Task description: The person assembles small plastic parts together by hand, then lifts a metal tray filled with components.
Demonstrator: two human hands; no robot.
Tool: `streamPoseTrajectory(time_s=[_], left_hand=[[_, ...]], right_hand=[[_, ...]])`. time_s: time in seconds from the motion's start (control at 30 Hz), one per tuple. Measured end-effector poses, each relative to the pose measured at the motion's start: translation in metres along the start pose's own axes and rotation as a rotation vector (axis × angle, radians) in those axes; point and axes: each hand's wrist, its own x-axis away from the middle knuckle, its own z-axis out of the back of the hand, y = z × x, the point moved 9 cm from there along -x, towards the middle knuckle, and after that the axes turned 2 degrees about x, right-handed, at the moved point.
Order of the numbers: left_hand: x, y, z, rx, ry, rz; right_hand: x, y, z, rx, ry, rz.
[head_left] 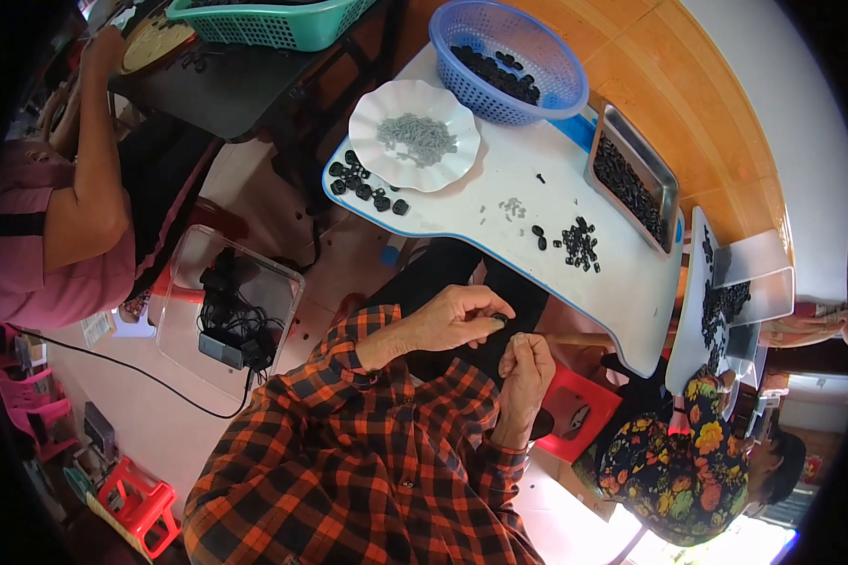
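Observation:
Over my lap, my left hand (440, 325) pinches a small black plastic part (500, 318) between thumb and fingertips. My right hand (526, 381) is close beside it, thumb and fingers pressed together; whatever they hold is too small or hidden. Just beyond my knees is a white table (513, 169) with a blue edge. On it lie loose small black parts (579, 245), a few pale grey bits (512, 208) and a cluster of rounder black pieces (365, 191). A white scalloped plate (367, 127) bears a heap of small grey pieces (419, 139).
At the back stands a blue-violet basket (575, 80) of black parts; right of it, a metal tray (670, 202) of black pieces. A clear bin (283, 325) with cables is on the floor at left. Co-workers sit left (66, 240) and right (674, 461). A red stool (575, 414) stands nearby.

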Motion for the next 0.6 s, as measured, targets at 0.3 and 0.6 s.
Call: streamPoseTrajectory(time_s=[0.3, 0.6], left_hand=[[0.002, -0.006, 0.034, 0.277, 0.175, 0.1], [-0.002, 0.0, 0.048, 0.355, 0.205, 0.032]], right_hand=[[-0.019, 0.048, 0.0, 0.631, -0.08, -0.059], [-0.041, 0.087, 0.005, 0.777, -0.147, -0.055]])
